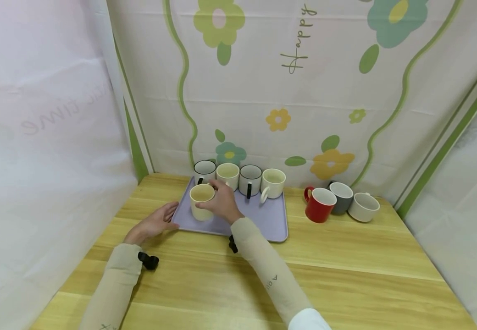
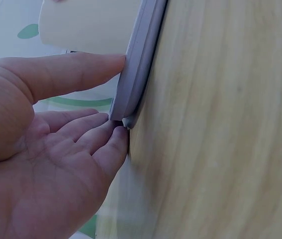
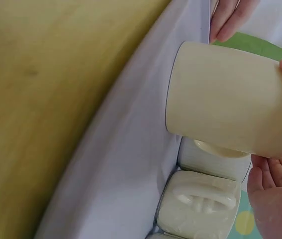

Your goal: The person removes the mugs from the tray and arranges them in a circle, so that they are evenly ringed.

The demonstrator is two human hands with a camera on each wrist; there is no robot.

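My right hand (image 1: 223,201) grips the rim of a cream mug (image 1: 201,211) from above, thumb on the near side and fingers on the far side. The mug stands upright at the front left of a lilac tray (image 1: 269,222), its base right at the tray surface in the right wrist view. At the tray's left edge, my left hand (image 1: 156,223) has its fairly straight thumb and fingertips against the rim (image 2: 136,64). Behind, a row holds two black-rimmed white mugs (image 1: 250,176) with black handles, alternating with cream mugs (image 1: 274,184).
Right of the tray, a red mug (image 1: 318,208), a dark grey mug (image 1: 341,201) and a low off-white cup (image 1: 363,208) stand together on the wooden table (image 1: 346,270). A flower-printed curtain (image 1: 246,87) hangs close behind, with more cloth at both sides.
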